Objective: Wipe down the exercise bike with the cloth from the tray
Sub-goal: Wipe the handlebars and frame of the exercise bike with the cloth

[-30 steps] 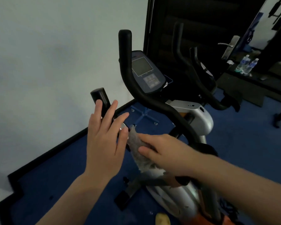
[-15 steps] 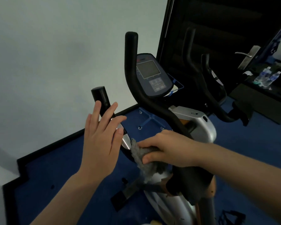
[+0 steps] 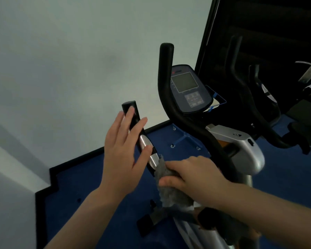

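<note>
Blue carpet lies under the black-and-silver exercise bike [image 3: 241, 151]; right hand [image 3: 196, 178] clutches the soft, limp grey cloth [image 3: 171, 193], best bunched; left hand [image 3: 123, 155] flat, fingers straight.

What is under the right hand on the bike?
The right hand grips a grey cloth against the lower end of the short handlebar. The bar beneath the cloth is covered; only its silver sensor strip shows above.

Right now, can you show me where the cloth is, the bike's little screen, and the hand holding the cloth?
cloth [image 3: 171, 193]: head view, on its crumpled grey middle below the fingers.
screen [image 3: 184, 82]: head view, centre of the display.
right hand [image 3: 196, 175]: head view, back of the hand.
</note>
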